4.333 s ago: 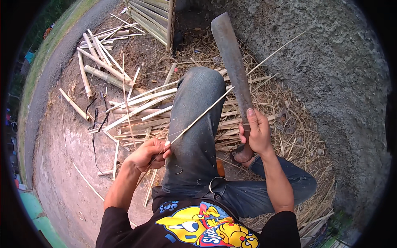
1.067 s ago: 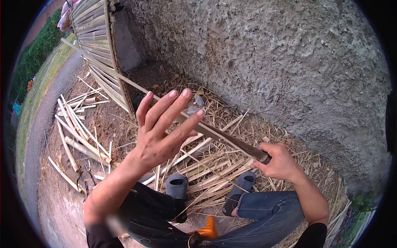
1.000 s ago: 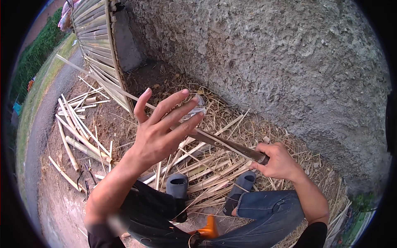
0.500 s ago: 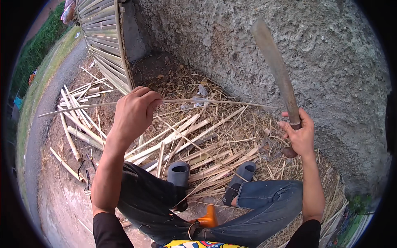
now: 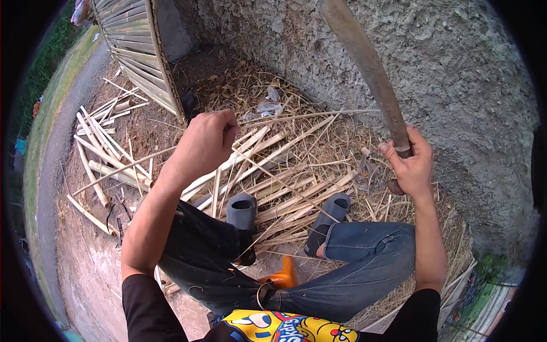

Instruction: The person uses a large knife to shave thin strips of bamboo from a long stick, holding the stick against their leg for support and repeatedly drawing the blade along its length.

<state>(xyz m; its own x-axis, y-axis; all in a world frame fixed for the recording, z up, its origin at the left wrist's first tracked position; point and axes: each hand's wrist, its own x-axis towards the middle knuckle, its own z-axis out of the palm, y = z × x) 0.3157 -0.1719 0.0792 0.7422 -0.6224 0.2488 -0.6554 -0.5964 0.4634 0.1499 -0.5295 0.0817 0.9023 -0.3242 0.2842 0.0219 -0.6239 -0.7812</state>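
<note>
Since half a second earlier, the left hand (image 5: 205, 142) had dropped toward frame centre, fisted around a thin bamboo strip (image 5: 319, 115); the right hand (image 5: 411, 165) gripped the raised machete (image 5: 367, 68) at upper right.

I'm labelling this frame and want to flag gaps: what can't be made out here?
Head view only:
- Tip of the long blade in the right hand: cut off by the upper edge.
- How the left hand pinches the thin bamboo strip: fingers curl away, grip hidden.
- Small pale litter by the wall: too small to identify.
- Feet: covered by grey sandals.
</note>
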